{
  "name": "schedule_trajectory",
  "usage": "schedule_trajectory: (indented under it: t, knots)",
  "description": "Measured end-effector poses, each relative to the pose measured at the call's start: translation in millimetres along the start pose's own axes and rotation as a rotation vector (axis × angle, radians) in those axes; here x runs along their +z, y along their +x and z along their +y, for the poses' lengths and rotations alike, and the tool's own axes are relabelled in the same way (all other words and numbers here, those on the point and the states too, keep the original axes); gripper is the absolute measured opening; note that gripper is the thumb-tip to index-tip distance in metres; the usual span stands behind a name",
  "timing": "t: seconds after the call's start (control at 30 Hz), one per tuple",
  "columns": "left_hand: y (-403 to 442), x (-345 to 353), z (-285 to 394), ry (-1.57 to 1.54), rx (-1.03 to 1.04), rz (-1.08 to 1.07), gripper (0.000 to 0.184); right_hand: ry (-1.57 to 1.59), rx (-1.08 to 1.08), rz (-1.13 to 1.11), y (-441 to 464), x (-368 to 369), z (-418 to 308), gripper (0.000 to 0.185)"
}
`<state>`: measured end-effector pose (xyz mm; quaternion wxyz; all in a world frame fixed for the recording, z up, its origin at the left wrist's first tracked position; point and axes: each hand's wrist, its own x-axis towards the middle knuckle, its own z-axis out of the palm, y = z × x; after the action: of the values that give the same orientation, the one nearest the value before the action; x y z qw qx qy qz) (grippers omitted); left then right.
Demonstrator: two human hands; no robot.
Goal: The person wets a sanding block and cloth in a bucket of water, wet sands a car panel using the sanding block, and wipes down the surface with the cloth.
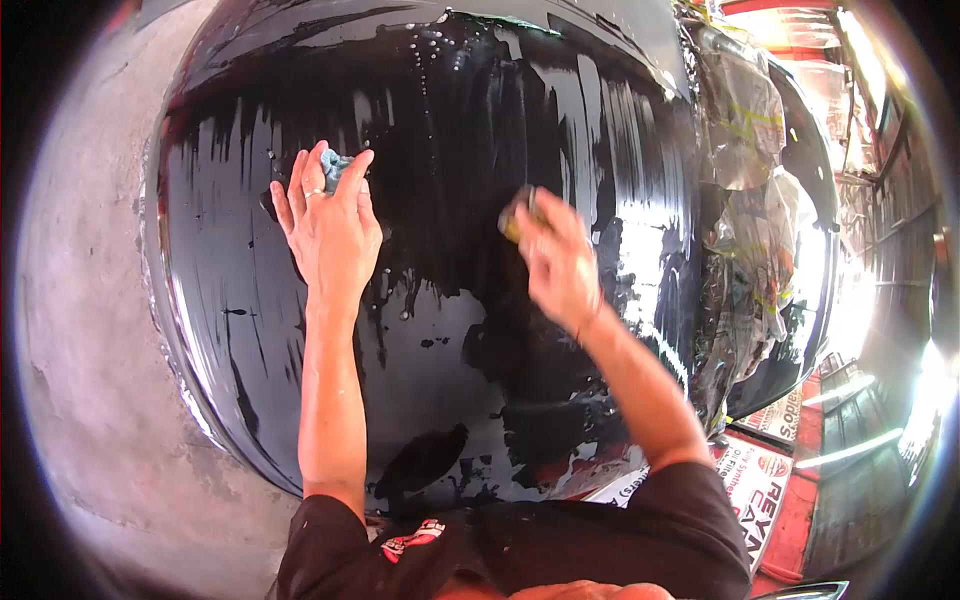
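Clearly, the left hand [332,235], left of centre in the frame, holds a soft blue wad [335,172] that shows between its fingers, with the palm turned down over a glossy black panel [440,200]. Near the middle of the frame, the right hand [562,265] is bent around a small yellowish block [514,222], its fingers and the block both blurred. The panel, curved and wet, fills the centre, with streaks running down its upper part, white drops [420,90] at the top and patchy wetness below the hands. A dark shirt [600,545] with a red emblem [413,540] spans the bottom edge. Along the panel's right side lies crumpled clear plastic sheeting [742,150]; a printed sign [762,500] sits at lower right, and grey floor [85,270] takes up the left.
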<state>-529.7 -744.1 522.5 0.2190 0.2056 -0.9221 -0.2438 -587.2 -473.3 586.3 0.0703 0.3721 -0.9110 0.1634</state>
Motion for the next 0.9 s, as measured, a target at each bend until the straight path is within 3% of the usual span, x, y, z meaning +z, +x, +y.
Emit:
schedule_trajectory:
  t: [0.17, 0.23, 0.37, 0.47, 0.53, 0.63, 0.83, 0.9]
  knots:
    - [-1, -1, -4, -0.041, 0.003, 0.016, 0.033, -0.126, 0.217, 0.154, 163, 33, 77, 0.038]
    - [-3, 0, -4, -0.053, 0.012, 0.018, 0.033, -0.102, 0.175, 0.151, 142, 25, 68, 0.037]
    - [-1, -2, 0, -0.083, -0.013, 0.009, 0.034, -0.009, -0.016, -0.067, -19, -2, -11, 0.05]
    - [0, -6, 1, -0.077, 0.01, -0.001, 0.041, -0.051, -0.206, -0.107, -2, 0, 8, 0.052]
    - [0, -4, -2, -0.082, 0.013, 0.004, 0.042, -0.02, 0.012, -0.013, 94, 19, 38, 0.041]
    - [-1, -7, 0, -0.113, -0.002, -0.002, 0.042, -0.146, 0.141, 0.051, 195, 49, 74, 0.04]
    - [-2, 0, -1, -0.101, -0.013, 0.038, 0.032, 0.026, -0.059, -0.057, 12, 16, -11, 0.05]
    - [-2, 2, 0, -0.105, -0.017, 0.037, 0.03, 0.026, -0.13, -0.106, 18, 12, -9, 0.047]
